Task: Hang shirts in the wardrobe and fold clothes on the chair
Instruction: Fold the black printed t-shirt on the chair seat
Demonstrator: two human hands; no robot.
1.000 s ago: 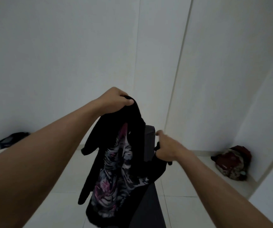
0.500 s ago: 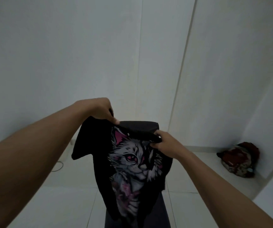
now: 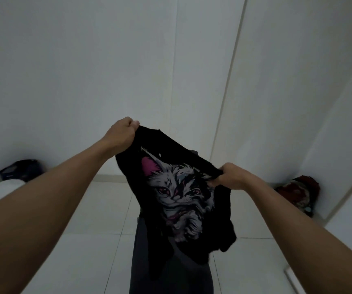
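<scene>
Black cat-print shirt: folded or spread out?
Spread, not folded. The black cat-print shirt hangs stretched between the left hand and right hand, print showing, above the dark chair.

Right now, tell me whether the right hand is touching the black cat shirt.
Touching. The head view shows the right hand closed around a bunched edge of the black cat shirt, fabric pinched in its fingers, with no gap.

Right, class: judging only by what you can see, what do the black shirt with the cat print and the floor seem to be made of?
Black shirt: soft knit fabric, probably cotton jersey. It sags and creases between the left hand and right hand. The matte cat picture looks printed on.

Floor: pale, smooth tiles, likely ceramic, with straight joint lines and a faint sheen.
</scene>
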